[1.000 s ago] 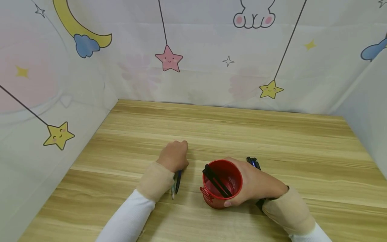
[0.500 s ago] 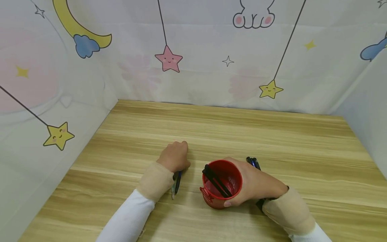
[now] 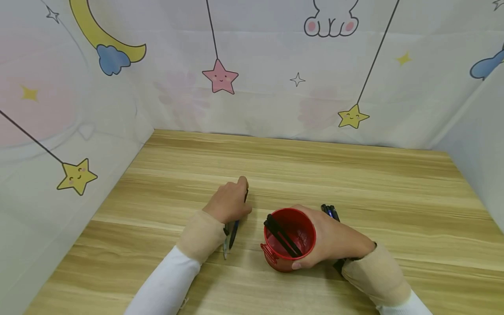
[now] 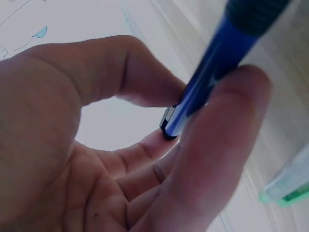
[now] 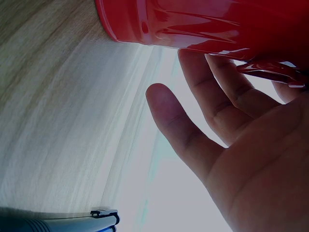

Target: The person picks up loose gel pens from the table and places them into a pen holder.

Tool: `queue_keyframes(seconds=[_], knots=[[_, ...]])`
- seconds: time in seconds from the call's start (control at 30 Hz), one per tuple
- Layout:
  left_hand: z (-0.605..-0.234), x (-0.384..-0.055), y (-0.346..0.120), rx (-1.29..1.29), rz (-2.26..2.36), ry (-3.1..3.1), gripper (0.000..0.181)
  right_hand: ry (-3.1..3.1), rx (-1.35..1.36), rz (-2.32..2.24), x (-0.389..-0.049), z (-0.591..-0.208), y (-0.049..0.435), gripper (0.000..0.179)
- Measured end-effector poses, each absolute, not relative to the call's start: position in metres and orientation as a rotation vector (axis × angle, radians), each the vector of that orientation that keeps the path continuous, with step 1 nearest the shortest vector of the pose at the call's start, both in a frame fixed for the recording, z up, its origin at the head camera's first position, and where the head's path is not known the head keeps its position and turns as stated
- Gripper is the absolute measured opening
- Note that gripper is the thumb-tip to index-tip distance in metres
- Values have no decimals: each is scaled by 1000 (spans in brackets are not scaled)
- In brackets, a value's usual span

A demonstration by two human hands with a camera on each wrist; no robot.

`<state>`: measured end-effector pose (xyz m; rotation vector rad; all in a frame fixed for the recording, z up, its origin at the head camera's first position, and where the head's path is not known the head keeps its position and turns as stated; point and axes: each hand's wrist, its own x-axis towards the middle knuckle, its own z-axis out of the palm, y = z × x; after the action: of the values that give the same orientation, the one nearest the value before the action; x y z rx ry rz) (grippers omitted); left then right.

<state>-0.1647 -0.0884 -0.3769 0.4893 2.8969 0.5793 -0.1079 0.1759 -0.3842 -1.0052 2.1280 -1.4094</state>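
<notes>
We see a red cup upright on the table, black sticks leaning inside against its rim. The right hand curls round the cup; the left hand, well apart from it, pinches a blue pen between thumb and finger, near a pale green pen.

Along the top, a glossy red cup, base toward the left, with a raised band close by. Up from the lower right, the right hand, palm showing: two fingers up to the cup's edge, tips hidden behind, another with its tip in plain sight, apart from the cup. Near the fingers, a red loop. Bottom left, partly cropped, a clipped pen on wood-grained tabletop.
</notes>
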Motion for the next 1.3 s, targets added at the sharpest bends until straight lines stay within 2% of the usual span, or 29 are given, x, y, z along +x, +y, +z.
queue_keyframes(seconds=[0.47,1.3], knots=[[-372,-164,-88,463,689,2875,42,2110,-1002,-1420,-108,-385,177,81],[-368,-163,-88,467,873,2968,46,2101,-1015,-1432,-108,-387,175,80]])
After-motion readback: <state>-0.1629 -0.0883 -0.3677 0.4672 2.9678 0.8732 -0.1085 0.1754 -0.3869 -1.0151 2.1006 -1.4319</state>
